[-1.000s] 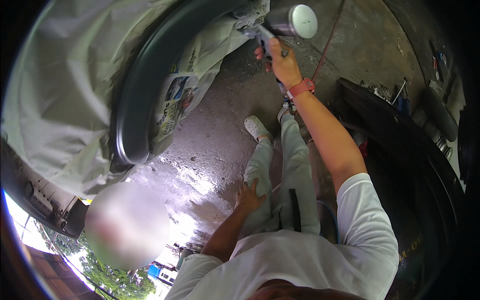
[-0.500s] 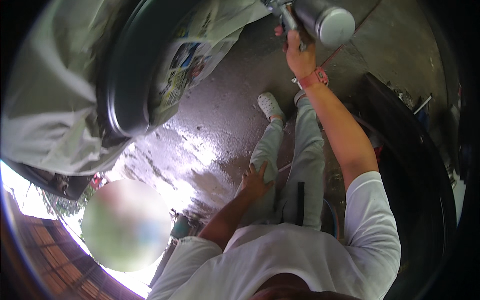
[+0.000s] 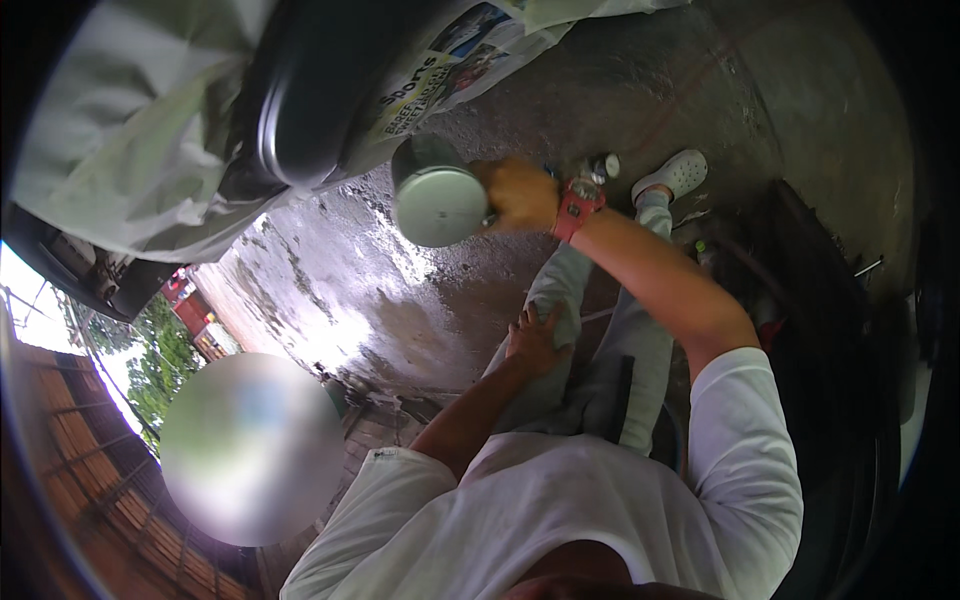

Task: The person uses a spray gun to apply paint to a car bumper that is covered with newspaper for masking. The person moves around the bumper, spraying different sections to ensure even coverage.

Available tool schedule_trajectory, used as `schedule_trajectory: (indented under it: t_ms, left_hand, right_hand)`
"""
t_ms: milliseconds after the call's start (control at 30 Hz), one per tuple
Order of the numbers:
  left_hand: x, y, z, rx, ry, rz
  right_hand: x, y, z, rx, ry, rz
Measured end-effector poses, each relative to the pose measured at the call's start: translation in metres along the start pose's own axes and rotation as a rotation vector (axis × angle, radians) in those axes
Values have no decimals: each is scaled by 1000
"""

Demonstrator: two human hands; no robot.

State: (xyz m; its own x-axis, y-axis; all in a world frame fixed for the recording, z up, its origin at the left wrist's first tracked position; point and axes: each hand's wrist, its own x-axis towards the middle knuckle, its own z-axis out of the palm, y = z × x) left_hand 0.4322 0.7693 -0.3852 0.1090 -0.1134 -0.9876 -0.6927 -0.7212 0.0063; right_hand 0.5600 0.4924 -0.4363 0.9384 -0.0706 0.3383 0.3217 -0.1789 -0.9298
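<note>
My right hand is closed around the handle of a spray gun, whose silver cup with a pale round end points toward me. A small round gauge shows beside the wrist. The gun's nozzle is hidden. To the cup's upper left is a dark glossy vehicle panel, apart from it. Masking paper and printed newspaper border the panel. My left hand lies on my left knee with its fingers spread, holding nothing.
A dark curved part stands close to my right. The concrete floor looks wet and reflects bright light. My foot in a white clog is planted ahead. A blurred round patch covers the lower left, beside a brown slatted roof.
My right hand has swung the spray gun left and nearer to me, beside the panel's lower edge. My view has turned somewhat. The left hand stays on the knee.
</note>
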Motion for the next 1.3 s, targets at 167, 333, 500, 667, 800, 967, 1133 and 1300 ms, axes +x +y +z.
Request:
schedule_trajectory:
  t_ms: [167,333,500,667,800,967,1133,1300]
  left_hand:
    - [-9,-2,-4,-17,6,-4]
    - [-10,-17,8,-63,72,46]
    - [-24,-35,12,-166,119,82]
    - [-53,-66,13,-392,155,60]
    - [-55,-103,42,-549,261,22]
    - [-73,-135,50,-681,311,-19]
    - [-74,-137,33,-681,292,-23]
    - [-69,-133,10,-609,307,28]
  right_hand:
    - [31,-106,13,154,35,266]
    - [45,-204,-8,72,263,464]
    - [61,-249,10,-23,340,480]
    - [121,-246,76,-107,170,437]
    - [175,-252,113,-110,82,497]
    - [200,-271,95,-147,145,516]
    - [179,-291,25,-36,287,683]
    - [130,-322,-72,50,528,840]
